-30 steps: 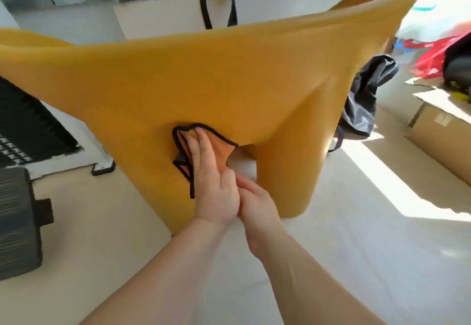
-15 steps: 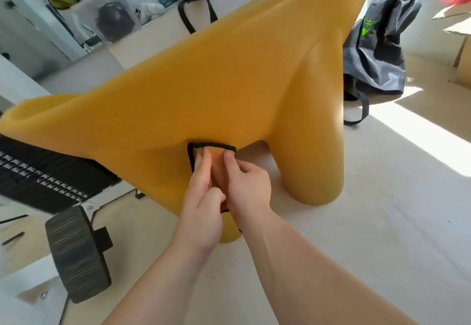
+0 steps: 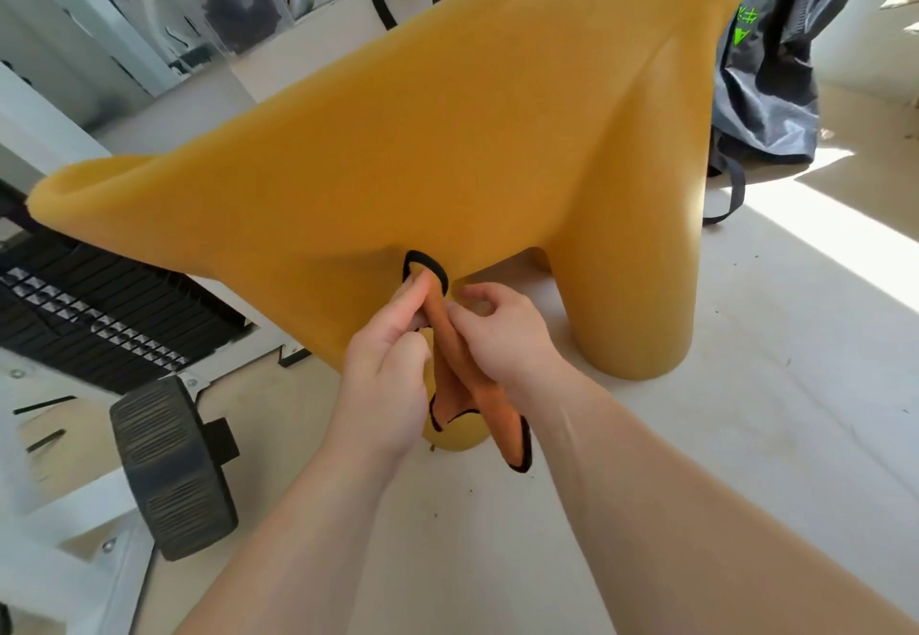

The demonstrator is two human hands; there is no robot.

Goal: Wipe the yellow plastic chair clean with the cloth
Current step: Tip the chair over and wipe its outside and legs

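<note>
The yellow plastic chair (image 3: pixel 447 147) stands on the pale floor (image 3: pixel 746 410), its long flared edge running from low on the left up toward the top right. On its right the floor is open and sunlit, with a dark backpack (image 3: pixel 766 62) slumped just beyond the thick right leg (image 3: pixel 641 286). The left side is tighter: a black slatted panel (image 3: pixel 89 301) and a ribbed black wheel (image 3: pixel 174 465) sit near that lower edge.

Both forearms reach forward from below, the hands meeting under the chair's underside between its legs. The left hand (image 3: pixel 385 375) pinches the orange cloth (image 3: pixel 462 375) near its top with curled fingers. The right hand (image 3: pixel 502 331) closes on the same cloth from the other side. The cloth is bunched lengthwise, its top black-trimmed loop touching the chair, its tail hanging down toward the floor.
</note>
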